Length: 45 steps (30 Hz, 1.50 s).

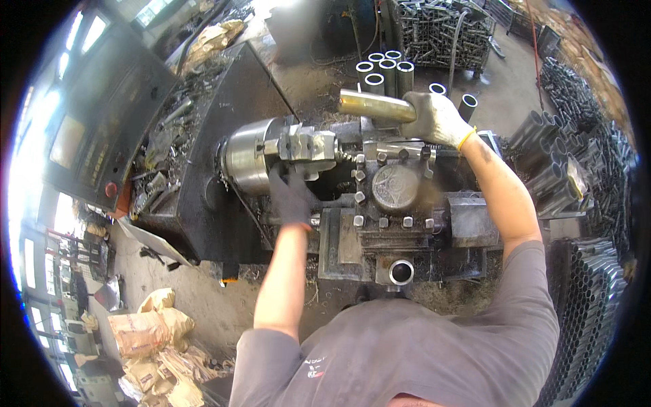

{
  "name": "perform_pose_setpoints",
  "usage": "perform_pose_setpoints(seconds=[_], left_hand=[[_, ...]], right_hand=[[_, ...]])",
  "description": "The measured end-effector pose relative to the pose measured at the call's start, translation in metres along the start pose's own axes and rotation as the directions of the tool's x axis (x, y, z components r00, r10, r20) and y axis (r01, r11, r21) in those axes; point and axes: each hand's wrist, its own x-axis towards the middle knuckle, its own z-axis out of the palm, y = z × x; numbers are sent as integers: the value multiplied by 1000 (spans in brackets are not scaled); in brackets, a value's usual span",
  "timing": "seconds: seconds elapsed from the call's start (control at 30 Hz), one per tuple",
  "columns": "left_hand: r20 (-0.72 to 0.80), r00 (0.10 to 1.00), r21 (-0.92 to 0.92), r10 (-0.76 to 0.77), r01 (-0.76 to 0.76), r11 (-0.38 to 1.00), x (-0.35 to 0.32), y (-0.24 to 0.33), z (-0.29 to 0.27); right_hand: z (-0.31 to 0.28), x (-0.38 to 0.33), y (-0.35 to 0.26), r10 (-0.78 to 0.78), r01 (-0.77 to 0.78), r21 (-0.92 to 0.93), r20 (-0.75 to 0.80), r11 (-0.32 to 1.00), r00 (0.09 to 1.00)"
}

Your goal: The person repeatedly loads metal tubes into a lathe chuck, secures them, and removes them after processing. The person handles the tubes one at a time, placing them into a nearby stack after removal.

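Note:
I stand over a dark, oily lathe (203,203). My right hand (437,119), in a pale work glove, is closed around one end of a brass-coloured metal tube (373,105) held level above the tool carriage (400,190). The tube points left toward the steel chuck (254,156) with its stepped jaws (305,146). My left hand (291,197), in a dark glove, rests just below the chuck jaws, fingers up against them; whether it grips anything I cannot tell. Another short tube (401,273) stands on end at the carriage's near edge.
Several upright tube pieces (386,71) stand behind the lathe. Stacks of steel tubes (576,176) fill the right side, and a wire crate (441,30) of parts sits at the back. A control panel (102,136) is on the left; paper sacks (152,336) lie on the floor.

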Motion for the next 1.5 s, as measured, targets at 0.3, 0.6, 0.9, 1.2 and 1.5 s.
perform_pose_setpoints(seconds=[0.3, 0.6, 0.9, 1.2, 1.5], left_hand=[[839, 422, 506, 344, -838, -205, 30, 77, 94], [419, 852, 166, 315, -413, 896, -70, 14, -95], [-353, 516, -787, -781, 288, 545, -99, -239, -290], [-14, 546, -754, -838, 545, 367, -89, -230, -351], [-429, 686, -245, -588, 538, 807, -101, -235, -343]], right_hand=[[6, 16, 19, 157, -66, -380, 214, 923, 964], [79, 30, 28, -95, 190, -166, 459, 968, 883], [130, 41, 58, -133, 124, 57, 614, 991, 778], [138, 111, -63, -139, -446, 426, 828, 787, 544], [122, 50, 57, -35, 374, -298, 740, 878, 671]])
